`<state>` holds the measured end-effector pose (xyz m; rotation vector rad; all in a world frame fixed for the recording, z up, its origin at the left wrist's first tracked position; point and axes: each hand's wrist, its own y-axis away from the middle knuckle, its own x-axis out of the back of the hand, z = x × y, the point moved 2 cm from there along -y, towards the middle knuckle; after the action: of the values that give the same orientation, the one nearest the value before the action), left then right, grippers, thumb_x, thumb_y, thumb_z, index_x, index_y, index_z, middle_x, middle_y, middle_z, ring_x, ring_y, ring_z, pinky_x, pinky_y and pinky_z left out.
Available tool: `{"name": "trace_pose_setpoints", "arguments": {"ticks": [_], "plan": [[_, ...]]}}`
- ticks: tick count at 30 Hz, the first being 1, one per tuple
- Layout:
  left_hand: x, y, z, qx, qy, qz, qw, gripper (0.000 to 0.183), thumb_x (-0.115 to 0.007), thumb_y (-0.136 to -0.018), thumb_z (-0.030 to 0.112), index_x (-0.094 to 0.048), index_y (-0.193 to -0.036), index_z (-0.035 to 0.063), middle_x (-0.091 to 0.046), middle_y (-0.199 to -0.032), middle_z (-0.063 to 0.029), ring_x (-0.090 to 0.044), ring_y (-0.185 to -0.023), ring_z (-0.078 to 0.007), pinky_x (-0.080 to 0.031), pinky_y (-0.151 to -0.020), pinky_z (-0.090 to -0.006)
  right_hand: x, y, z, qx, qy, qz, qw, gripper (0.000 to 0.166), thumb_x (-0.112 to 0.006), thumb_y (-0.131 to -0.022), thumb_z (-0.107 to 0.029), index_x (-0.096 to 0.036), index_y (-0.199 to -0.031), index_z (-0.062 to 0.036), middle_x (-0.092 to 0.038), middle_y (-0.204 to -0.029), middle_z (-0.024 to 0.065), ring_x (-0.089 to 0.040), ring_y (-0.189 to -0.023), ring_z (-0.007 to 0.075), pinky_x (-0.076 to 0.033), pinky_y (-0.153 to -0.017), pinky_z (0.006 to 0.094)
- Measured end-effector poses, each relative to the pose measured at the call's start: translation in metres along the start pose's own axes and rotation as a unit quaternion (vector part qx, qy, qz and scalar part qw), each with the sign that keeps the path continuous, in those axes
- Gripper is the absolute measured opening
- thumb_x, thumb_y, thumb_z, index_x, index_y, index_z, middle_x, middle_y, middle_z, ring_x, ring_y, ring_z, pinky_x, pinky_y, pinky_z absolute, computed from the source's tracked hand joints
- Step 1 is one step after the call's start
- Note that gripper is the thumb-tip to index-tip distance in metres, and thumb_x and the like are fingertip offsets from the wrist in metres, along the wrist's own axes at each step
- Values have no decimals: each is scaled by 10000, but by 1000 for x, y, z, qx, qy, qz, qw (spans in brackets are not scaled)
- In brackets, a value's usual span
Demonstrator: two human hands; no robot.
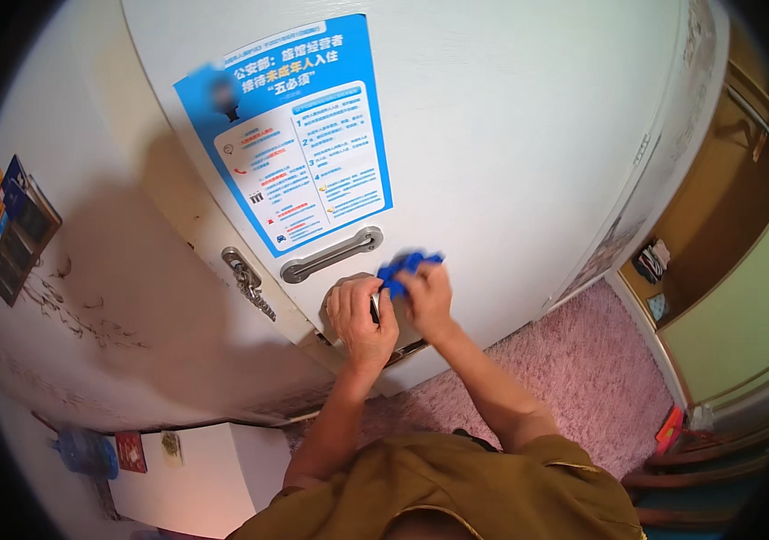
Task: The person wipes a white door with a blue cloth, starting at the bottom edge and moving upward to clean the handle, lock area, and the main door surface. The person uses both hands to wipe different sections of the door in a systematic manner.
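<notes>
Before a white door (526, 148), my left hand (361, 320) is curled around a small object (376, 309), mostly hidden. Only a dark, light-edged strip of it shows between thumb and fingers. My right hand (430, 300), blurred, holds a crumpled blue cloth (401, 268) against or close to that object. The cloth reaches up to my left fingertips. Just above and left of my hands, a grey metal door handle (334, 255) is fixed to the door. A blue-and-white poster with writing (303, 148) is stuck above the handle.
A metal chain (253, 293) hangs from a plate on the door frame at left. A white cabinet (188, 482) stands lower left, bearing a blue water bottle (87, 453). Pink carpet (560, 364) covers the floor. An open wooden wardrobe (688, 182) stands at right.
</notes>
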<state>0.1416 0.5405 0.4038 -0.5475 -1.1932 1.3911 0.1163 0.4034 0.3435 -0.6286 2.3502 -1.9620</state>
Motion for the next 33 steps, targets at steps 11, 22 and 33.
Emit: {"name": "trace_pose_setpoints", "arguments": {"ticks": [11,22,33], "plan": [[-4,0,1,-1,-81,12,997,210,-730,-783,35,-625,-944,122,-605,-860,-10,-542,-823,-245,-398,-805,-385,36,-54,38,-38,42,67,996,440,-651,-719,68,-657,-1134,-75,-520,-1066,186,-542,-956,375,-469,-832,446],[-13,-3,4,-6,-122,38,992,236,-799,-771,91,-637,-939,126,-541,-783,1,-507,-764,-228,-390,-736,-372,13,57,48,43,-6,-119,992,309,-736,-725,-64,-643,-1020,-78,-557,-1034,130,-542,-894,327,-441,-771,420],[-19,2,1,9,-165,55,985,232,-824,-786,182,-649,-936,150,-536,-773,24,-509,-770,-203,-388,-762,-375,45,-70,72,-99,39,164,981,478,-622,-828,-45,-571,-1302,-11,-416,-1300,230,-402,-1206,388,-349,-1041,497]]}}
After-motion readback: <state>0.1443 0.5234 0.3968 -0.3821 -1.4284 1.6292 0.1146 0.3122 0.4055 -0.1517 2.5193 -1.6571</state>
